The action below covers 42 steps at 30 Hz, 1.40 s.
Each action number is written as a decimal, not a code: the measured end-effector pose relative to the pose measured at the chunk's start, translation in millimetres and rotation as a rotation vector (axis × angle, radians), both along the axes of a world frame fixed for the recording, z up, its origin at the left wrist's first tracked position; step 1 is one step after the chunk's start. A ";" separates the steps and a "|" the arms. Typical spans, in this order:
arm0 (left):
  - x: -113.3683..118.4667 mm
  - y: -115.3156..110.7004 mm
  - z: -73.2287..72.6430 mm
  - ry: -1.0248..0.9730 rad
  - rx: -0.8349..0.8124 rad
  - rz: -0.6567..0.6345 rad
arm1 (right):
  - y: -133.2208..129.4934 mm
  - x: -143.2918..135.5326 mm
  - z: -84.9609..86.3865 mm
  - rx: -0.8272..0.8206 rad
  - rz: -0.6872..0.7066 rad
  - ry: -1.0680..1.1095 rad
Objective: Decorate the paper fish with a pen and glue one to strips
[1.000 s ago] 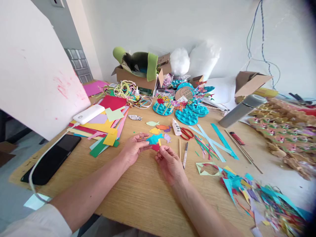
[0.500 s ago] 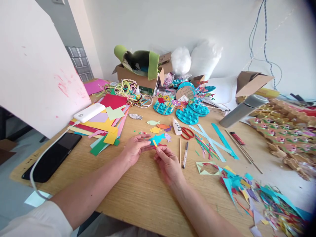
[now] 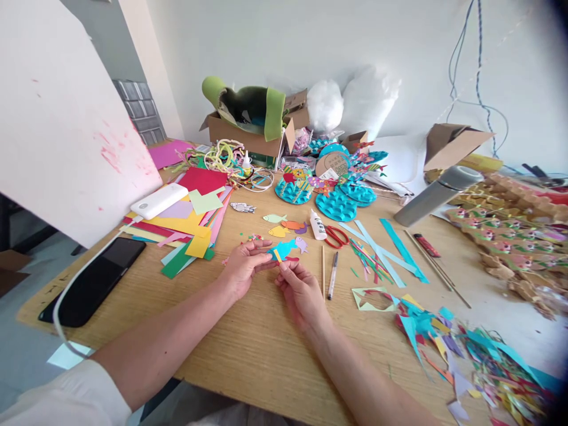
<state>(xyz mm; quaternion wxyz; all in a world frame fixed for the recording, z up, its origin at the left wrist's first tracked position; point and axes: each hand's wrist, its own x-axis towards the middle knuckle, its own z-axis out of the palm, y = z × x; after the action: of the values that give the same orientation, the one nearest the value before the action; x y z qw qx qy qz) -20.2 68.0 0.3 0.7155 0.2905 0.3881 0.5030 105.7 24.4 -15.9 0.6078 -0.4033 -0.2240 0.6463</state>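
Note:
Between thumb and fingers, my left hand (image 3: 243,266) pinches a blue paper fish (image 3: 284,247) just above the table. My right hand (image 3: 302,291) is closed on a narrow yellow paper strip (image 3: 277,255), which lies across the blue fish. Just beyond my hands lie more paper fish: a light green one (image 3: 275,218), a yellow one (image 3: 279,232), an orange one (image 3: 291,225) and a purple one (image 3: 301,245). A red paper piece (image 3: 291,259) shows partly behind my right fingers. The white glue bottle (image 3: 318,225) and red-handled scissors (image 3: 337,236) lie right of the fish.
Coloured paper sheets (image 3: 206,180), a power bank (image 3: 158,200) and a phone (image 3: 106,278) are at left. A pen (image 3: 332,276) and wooden stick (image 3: 323,273) lie right of my hand. Paper scraps (image 3: 452,343) spread at lower right; a grey flask (image 3: 437,195) lies behind them.
Both hands stay nearly still, holding the blue fish and yellow strip as before. The camera view has shifted very slightly.

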 end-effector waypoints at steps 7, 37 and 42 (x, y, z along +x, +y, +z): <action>0.5 -1.2 -2.6 -0.005 0.003 -0.005 | 1.5 0.4 -1.5 -0.017 -0.001 0.020; 0.2 -1.0 -0.6 -0.018 -0.020 0.010 | 1.4 1.0 1.8 -0.039 -0.021 0.025; 2.1 -1.5 -4.3 -0.014 -0.032 0.013 | 1.0 -1.6 2.8 -0.029 -0.042 -0.009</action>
<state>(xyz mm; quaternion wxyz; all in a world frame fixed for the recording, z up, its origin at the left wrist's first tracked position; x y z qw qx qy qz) -18.2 66.5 -4.1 0.7195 0.2729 0.3930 0.5033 104.1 25.4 -13.1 0.6143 -0.4198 -0.2088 0.6347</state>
